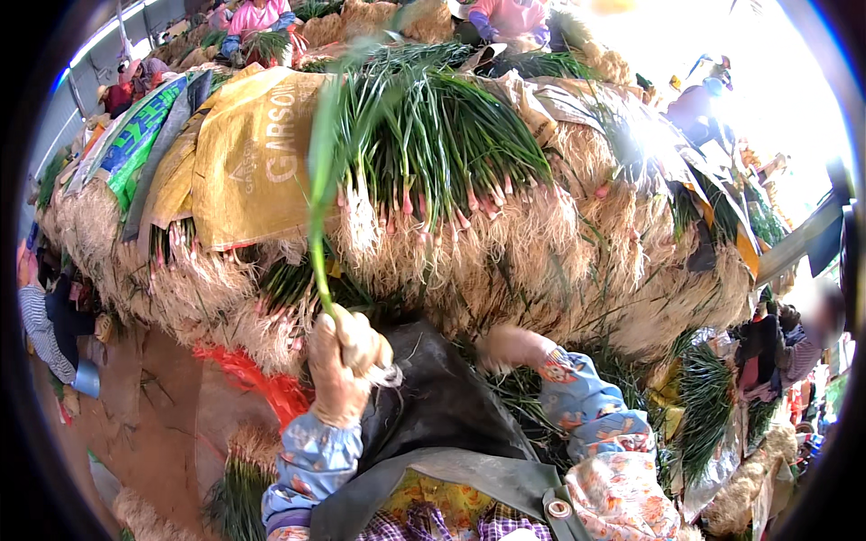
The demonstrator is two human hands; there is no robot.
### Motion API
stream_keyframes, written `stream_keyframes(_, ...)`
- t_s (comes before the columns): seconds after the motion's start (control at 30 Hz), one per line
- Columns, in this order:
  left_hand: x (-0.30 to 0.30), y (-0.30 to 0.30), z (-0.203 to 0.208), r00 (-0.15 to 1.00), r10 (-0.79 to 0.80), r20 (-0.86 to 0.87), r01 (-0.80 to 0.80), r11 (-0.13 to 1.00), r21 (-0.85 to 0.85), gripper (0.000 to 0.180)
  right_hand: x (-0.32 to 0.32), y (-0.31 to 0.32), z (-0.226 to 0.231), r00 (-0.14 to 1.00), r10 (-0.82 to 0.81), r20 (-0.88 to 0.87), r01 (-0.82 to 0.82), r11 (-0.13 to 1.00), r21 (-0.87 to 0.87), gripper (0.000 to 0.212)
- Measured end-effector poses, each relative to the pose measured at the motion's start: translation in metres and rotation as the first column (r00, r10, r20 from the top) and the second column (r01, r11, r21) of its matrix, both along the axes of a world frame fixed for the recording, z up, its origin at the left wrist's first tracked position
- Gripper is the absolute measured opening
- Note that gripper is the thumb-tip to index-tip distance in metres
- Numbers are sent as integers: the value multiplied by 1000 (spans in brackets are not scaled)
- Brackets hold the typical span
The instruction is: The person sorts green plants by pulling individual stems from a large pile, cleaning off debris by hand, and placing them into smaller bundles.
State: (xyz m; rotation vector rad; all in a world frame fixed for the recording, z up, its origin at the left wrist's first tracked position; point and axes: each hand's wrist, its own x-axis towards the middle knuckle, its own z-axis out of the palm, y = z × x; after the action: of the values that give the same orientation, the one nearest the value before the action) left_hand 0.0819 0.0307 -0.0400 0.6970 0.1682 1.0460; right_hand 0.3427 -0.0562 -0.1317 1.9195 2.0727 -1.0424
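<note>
My left hand (pixel 345 368) is closed around the lower end of a spring onion (pixel 318 221), whose green leaves stand upright and blur toward the top. A tuft of pale root fibres sticks out by the fingers. My right hand (pixel 514 348) is smeared by motion to the right, over the edge of the dark apron (pixel 424 361); its fingers cannot be made out. In front of me a big heap of spring onions (pixel 433 144) lies with green leaves away from me. Their pinkish bulbs and long tan roots (pixel 469 243) hang toward me.
Yellow sacking (pixel 262 153) and a green-blue sack (pixel 149 135) cover the heap's left side. A red plastic bag (pixel 257 379) lies left of my lap. Bundled onions (pixel 704 406) stand at right, more (pixel 239 478) at lower left. Other people sit around the heap, one (pixel 50 325) at far left.
</note>
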Motion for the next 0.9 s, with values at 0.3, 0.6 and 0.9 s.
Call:
stream_keyframes(0.3,10,-8,-44,876,-437,-206,389,891,-234,32,-15,161,106,805,-581,116,370,646,668,26)
stream_keyframes(0.6,39,-2,-52,830,-42,-556,96,993,69,34,-57,69,72,412,-384,-826,781,616,103,22)
stream_keyframes(0.9,49,-17,-38,876,-163,-455,169,985,-28,27,-60,77,6,-103,-353,-930,964,194,-181,7)
